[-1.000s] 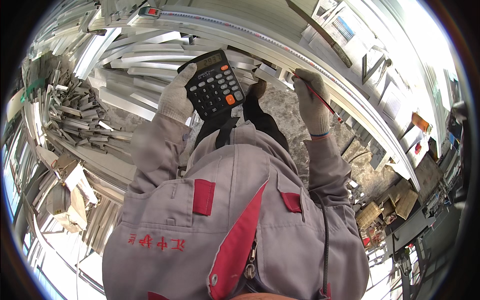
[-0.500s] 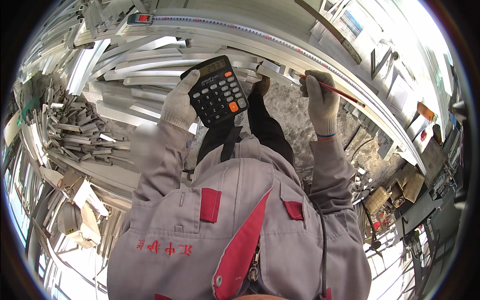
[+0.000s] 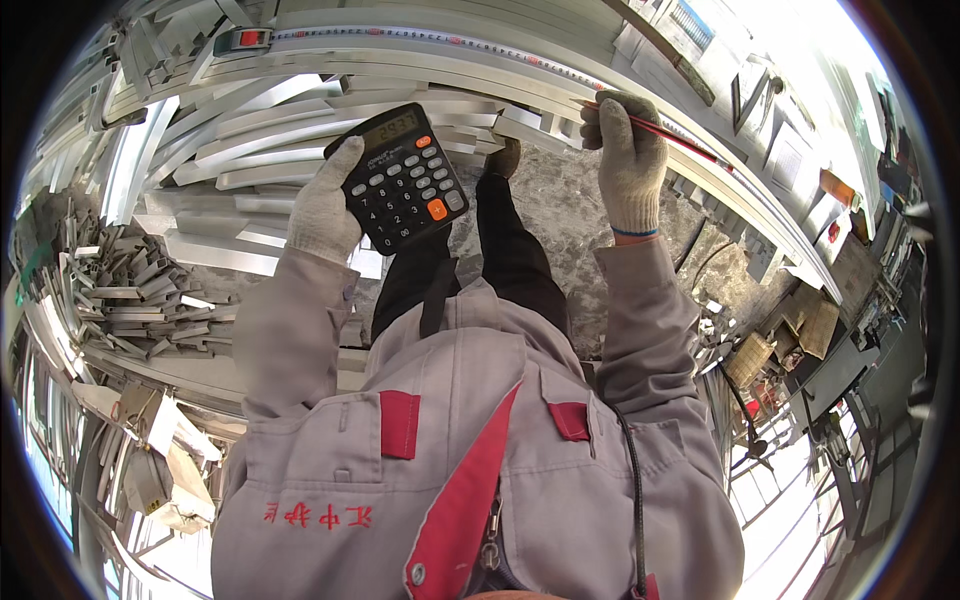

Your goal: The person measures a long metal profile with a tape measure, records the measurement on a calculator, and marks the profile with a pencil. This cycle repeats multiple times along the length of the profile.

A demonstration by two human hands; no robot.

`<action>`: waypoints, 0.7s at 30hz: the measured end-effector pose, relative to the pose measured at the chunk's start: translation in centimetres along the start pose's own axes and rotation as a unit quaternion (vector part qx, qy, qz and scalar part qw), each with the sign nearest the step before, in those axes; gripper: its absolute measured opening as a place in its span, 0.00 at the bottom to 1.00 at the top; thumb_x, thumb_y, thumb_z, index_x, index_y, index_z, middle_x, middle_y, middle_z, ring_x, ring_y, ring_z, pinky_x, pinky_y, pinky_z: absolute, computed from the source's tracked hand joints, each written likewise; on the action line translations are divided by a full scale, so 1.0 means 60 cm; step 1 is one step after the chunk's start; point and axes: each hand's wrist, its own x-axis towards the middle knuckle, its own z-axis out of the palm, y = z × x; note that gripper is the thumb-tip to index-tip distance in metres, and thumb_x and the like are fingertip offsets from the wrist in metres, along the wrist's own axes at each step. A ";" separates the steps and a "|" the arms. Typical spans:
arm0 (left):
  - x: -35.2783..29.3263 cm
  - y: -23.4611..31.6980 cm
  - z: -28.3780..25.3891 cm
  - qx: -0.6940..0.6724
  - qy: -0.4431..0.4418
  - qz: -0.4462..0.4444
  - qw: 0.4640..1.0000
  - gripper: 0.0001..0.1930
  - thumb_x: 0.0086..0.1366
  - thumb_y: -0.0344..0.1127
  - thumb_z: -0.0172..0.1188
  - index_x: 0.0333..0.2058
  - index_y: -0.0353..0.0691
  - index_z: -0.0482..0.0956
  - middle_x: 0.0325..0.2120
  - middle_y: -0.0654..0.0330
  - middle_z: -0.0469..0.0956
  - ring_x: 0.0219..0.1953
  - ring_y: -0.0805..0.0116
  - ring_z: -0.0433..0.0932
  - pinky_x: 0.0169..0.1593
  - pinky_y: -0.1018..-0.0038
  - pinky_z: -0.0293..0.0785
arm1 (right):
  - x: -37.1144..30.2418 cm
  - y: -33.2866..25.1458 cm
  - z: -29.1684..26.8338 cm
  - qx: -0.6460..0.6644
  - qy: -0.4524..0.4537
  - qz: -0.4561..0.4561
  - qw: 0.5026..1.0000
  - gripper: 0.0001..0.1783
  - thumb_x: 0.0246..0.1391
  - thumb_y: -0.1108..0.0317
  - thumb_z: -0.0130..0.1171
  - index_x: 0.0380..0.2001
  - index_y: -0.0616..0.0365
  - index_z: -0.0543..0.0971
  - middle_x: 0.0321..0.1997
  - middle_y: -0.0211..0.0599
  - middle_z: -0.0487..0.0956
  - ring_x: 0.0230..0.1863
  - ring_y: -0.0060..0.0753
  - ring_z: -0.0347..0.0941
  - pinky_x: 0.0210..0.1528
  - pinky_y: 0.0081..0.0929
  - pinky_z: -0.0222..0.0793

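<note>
1. Two gloved hands show in the head view: the left hand (image 3: 325,210) holds a calculator (image 3: 405,185) in front of the body, left of centre; the right hand (image 3: 635,165) has a pencil (image 3: 685,143).
2. Left fingers: closed on the calculator's left side, thumb lying beside the screen (image 3: 388,132), the others hidden beneath; this probably leaves the keys clear and the display turned toward the wearer.
3. Right fingers: curled in around the slim pencil, its tip out to the left, well apart from the calculator; seemingly a light grip.
4. A tape (image 3: 450,41) lies drawn out along a pale profile (image 3: 400,68), presumably so its scale follows the length.
5. Writing: dark digits on the screen, small lettering below it, white key numerals, black and red tape marks, red characters on the jacket (image 3: 410,540).
</note>
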 end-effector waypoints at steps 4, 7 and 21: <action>0.007 0.001 -0.003 -0.007 0.000 -0.017 1.000 0.21 0.72 0.37 0.70 0.58 0.32 0.79 0.47 0.46 0.87 0.45 0.52 0.89 0.50 0.55 0.90 | 0.000 0.006 -0.009 0.013 0.053 -0.002 0.999 0.14 0.74 0.65 0.60 0.52 0.65 0.82 0.42 0.42 0.88 0.37 0.25 0.83 0.43 0.25 0.81; 0.009 0.000 -0.004 0.001 -0.002 -0.014 1.000 0.21 0.72 0.37 0.70 0.58 0.32 0.79 0.47 0.46 0.87 0.45 0.50 0.89 0.50 0.54 0.90 | 0.004 0.010 -0.020 0.013 0.061 -0.008 0.998 0.14 0.74 0.65 0.60 0.53 0.64 0.81 0.42 0.43 0.88 0.38 0.27 0.84 0.43 0.26 0.82; 0.015 -0.010 0.010 -0.002 -0.024 -0.014 1.000 0.21 0.70 0.37 0.72 0.56 0.32 0.80 0.45 0.48 0.88 0.42 0.55 0.90 0.44 0.58 0.92 | 0.016 0.025 -0.026 0.026 0.059 0.005 0.998 0.13 0.74 0.65 0.60 0.50 0.64 0.84 0.39 0.40 0.88 0.33 0.27 0.82 0.37 0.28 0.79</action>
